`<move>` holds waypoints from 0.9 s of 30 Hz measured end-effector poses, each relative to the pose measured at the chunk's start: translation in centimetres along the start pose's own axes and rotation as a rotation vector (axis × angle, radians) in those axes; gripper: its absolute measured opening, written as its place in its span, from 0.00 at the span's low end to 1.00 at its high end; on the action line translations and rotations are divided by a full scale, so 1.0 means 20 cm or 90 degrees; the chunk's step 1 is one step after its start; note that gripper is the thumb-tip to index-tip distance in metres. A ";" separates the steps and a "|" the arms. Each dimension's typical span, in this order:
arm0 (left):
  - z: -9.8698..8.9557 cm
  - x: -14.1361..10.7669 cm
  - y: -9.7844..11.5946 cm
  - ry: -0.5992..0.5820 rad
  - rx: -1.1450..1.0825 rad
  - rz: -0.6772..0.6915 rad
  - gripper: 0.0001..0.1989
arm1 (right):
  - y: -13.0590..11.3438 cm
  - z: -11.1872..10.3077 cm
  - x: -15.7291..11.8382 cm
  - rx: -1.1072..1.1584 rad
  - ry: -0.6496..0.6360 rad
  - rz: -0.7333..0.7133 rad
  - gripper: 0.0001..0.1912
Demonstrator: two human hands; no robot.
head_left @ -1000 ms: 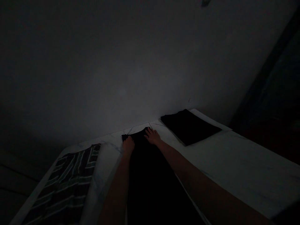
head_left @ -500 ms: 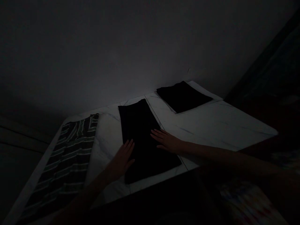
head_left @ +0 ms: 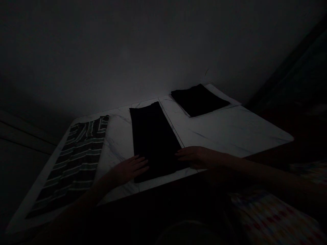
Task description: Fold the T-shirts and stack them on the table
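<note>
A folded black garment (head_left: 154,136) lies lengthwise on the white marble-patterned table (head_left: 213,131); too dark to tell its kind. My left hand (head_left: 131,168) rests at its near left side, fingers stretched over the cloth. On the opposite side, my right hand (head_left: 192,156) lies at the right edge, fingers extended across it and pointing left. Its thumb is hard to make out in the gloom. Neither hand visibly grips the fabric. Left of these, a dark striped garment (head_left: 76,160) with pale bands lies spread out.
Another folded black cloth (head_left: 200,101) lies at the back right, a whitish sheet-like piece (head_left: 222,94) beside it. A grey wall (head_left: 122,54) rises behind the table. At the lower right is a colourful patterned cloth (head_left: 273,214). The room is very dim.
Both hands have slid toward the near end of the black garment, the right one outward to its edge. The view has shifted slightly. The other cloths lie as before.
</note>
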State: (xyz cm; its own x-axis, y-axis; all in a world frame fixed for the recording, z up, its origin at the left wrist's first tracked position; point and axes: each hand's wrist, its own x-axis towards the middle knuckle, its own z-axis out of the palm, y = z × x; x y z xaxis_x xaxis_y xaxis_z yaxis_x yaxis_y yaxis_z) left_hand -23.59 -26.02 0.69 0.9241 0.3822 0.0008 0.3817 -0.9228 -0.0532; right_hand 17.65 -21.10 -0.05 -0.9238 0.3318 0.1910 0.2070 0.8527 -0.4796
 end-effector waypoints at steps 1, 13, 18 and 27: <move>0.00 0.03 0.00 -0.011 -0.012 -0.001 0.30 | 0.01 0.02 0.02 -0.028 0.017 -0.009 0.24; 0.10 0.13 0.07 0.098 -0.175 -0.226 0.34 | 0.10 0.11 0.21 -0.169 0.096 -0.020 0.19; 0.02 0.09 0.13 0.062 -0.260 -0.202 0.30 | 0.08 0.10 0.14 -0.062 0.037 0.002 0.22; 0.01 -0.11 0.49 -0.066 -0.710 -0.174 0.18 | -0.47 -0.18 -0.04 0.266 -0.073 0.268 0.16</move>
State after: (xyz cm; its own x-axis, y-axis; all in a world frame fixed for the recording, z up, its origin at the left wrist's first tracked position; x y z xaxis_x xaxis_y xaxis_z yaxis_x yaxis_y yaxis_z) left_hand -21.81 -35.82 -0.07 0.8218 0.5306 -0.2078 0.4210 -0.3196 0.8489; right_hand 17.60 -27.84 7.36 -0.8235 0.5407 -0.1716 0.4403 0.4184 -0.7944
